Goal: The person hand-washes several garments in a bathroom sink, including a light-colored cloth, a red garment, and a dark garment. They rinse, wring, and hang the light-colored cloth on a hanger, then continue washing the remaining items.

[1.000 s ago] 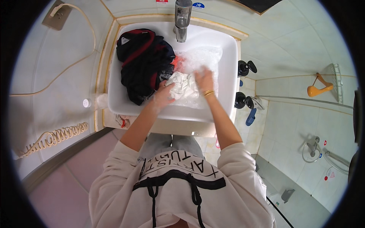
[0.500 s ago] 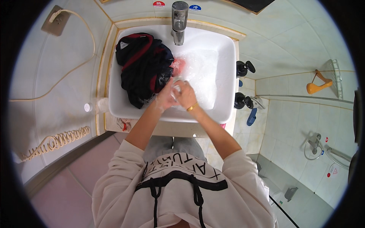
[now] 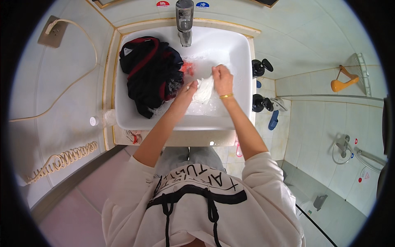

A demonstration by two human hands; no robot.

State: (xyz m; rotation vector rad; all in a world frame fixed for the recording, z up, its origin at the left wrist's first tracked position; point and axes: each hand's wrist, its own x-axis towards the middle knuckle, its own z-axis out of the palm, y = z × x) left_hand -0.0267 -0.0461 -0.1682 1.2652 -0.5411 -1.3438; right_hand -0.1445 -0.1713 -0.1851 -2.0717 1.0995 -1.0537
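Note:
A wet white cloth (image 3: 204,91) is stretched between my two hands over the right part of the white washbasin (image 3: 243,111). My left hand (image 3: 185,95) grips its left side with closed fingers. My right hand (image 3: 223,80), with a gold bracelet at the wrist, is closed on its upper right edge. To the left, a dark navy garment with deep red stripes (image 3: 150,74) lies bunched in the basin. Beside it a small red item (image 3: 187,68) shows in the sudsy water; its kind is unclear.
A chrome faucet (image 3: 185,24) rises at the basin's back edge. Two black pump bottles (image 3: 260,103) stand to the right of the basin. A beige cable (image 3: 95,49) hangs on the left wall. Blue slippers (image 3: 273,119) lie on the floor at right.
My hands were close together, low in the basin near the dark garment. The right hand has moved right and up, and the white cloth now spreads between them.

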